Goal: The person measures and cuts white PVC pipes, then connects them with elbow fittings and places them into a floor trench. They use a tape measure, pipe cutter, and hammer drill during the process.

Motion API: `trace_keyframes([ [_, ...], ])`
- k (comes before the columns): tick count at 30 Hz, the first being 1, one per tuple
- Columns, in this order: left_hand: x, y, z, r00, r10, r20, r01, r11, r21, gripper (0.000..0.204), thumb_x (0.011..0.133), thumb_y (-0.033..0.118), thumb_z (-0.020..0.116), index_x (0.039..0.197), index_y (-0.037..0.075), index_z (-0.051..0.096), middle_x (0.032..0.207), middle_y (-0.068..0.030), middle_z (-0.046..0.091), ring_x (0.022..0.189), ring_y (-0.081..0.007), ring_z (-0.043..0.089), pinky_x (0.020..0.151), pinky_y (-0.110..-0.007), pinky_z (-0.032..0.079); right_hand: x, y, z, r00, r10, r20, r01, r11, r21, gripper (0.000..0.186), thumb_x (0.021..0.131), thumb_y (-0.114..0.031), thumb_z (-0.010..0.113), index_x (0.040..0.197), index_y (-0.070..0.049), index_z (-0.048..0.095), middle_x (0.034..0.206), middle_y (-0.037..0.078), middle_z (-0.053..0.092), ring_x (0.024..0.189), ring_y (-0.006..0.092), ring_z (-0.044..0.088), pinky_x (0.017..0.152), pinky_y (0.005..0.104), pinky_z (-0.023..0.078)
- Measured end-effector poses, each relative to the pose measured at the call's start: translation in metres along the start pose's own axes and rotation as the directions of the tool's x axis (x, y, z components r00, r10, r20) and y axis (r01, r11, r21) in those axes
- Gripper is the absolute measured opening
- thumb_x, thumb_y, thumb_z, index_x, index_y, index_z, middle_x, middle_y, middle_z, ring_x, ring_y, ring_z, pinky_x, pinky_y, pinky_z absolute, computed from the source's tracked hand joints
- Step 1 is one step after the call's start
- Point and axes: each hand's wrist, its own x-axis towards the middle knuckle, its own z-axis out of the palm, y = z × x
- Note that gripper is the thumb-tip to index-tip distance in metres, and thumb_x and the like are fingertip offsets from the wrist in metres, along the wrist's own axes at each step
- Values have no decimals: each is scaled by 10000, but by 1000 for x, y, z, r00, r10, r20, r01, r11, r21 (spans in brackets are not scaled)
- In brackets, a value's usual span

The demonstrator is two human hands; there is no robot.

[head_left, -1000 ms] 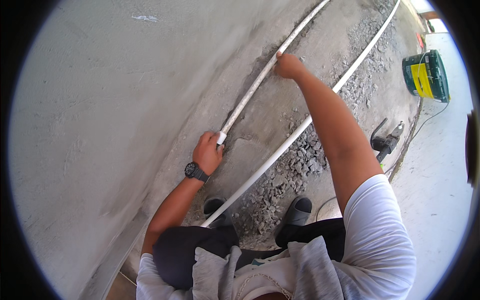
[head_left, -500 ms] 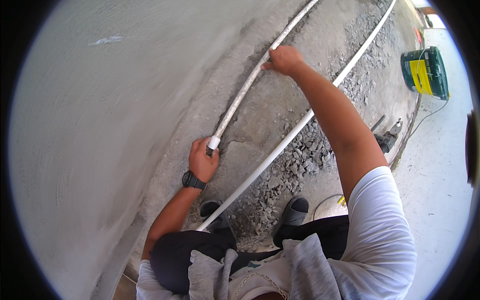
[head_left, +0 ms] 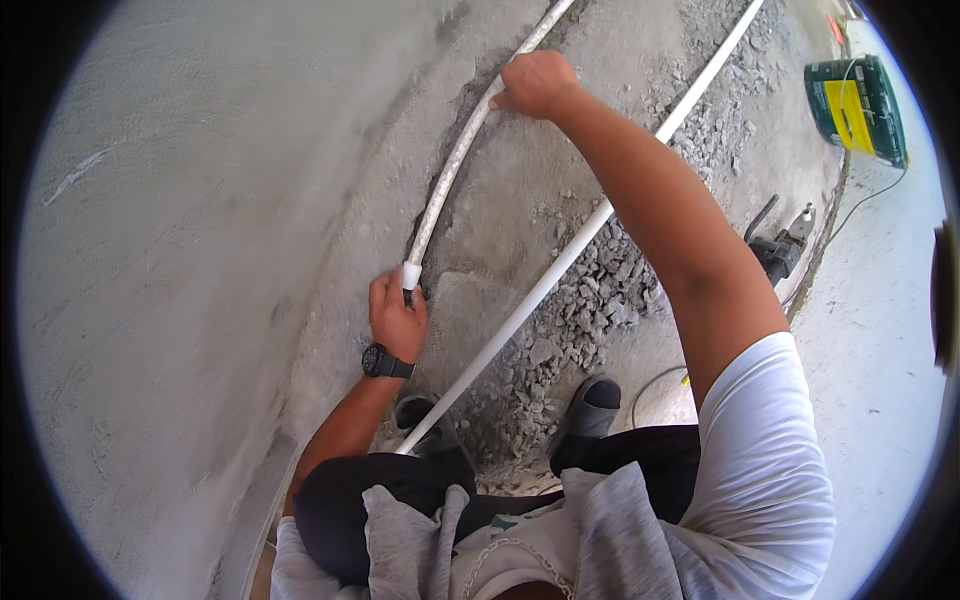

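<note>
A speckled, dirt-marked white pipe [head_left: 443, 192] runs along a groove in the concrete beside the wall and bows slightly. My right hand [head_left: 538, 84] is closed around its upper stretch, arm reaching far forward. A short, cleaner white coupling [head_left: 411, 275] caps the pipe's near end. My left hand [head_left: 398, 318], with a black watch on the wrist, has its fingers closed at that coupling; a dark spot beneath it is too small to make out. Between my feet and the groove, a second, plain white pipe [head_left: 530, 304] lies diagonally, passing under my right forearm.
Grey rubble [head_left: 590, 285] is heaped beside the plain pipe. A grey plastered wall [head_left: 200, 250] takes up the left. At right are a dark power tool [head_left: 780, 250] and a green bucket [head_left: 855, 108] with a yellow panel and a cord. My sandalled feet stand in the debris.
The speckled pipe now bows more than before. Both hands keep their hold and appear slightly farther left, the right one also higher. The whole view has shifted a little.
</note>
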Motion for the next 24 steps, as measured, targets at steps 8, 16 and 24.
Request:
trace_keyframes([
  [8, -11, -9, 9, 1000, -9, -1, 9, 998, -64, 396, 875, 34, 647, 1250, -68, 569, 1098, -219, 541, 975, -366, 566, 845, -394, 481, 2, -7, -5, 997, -54, 57, 53, 998, 13, 431, 858, -500, 652, 989, -97, 733, 999, 78, 717, 968, 280, 694, 778, 406, 578],
  [16, -4, -5, 9, 997, -38, 61, 42, 997, -65, 456, 891, -1, 593, 1335, -70, 512, 1152, -223, 500, 989, -346, 552, 820, -380, 490, 23, -1, 1, 977, -170, 130, 172, 985, 0, 381, 884, -452, 633, 957, -92, 733, 956, 81, 711, 947, 288, 692, 769, 423, 576],
  [24, 30, 21, 14, 999, -36, 39, 38, 998, -43, 463, 905, -18, 531, 1353, -115, 461, 1180, -255, 471, 1043, -378, 518, 868, -392, 466, 50, 37, -31, 977, -199, 71, 200, 980, -13, 354, 844, -436, 694, 962, -104, 731, 971, 76, 708, 965, 273, 687, 762, 418, 575],
])
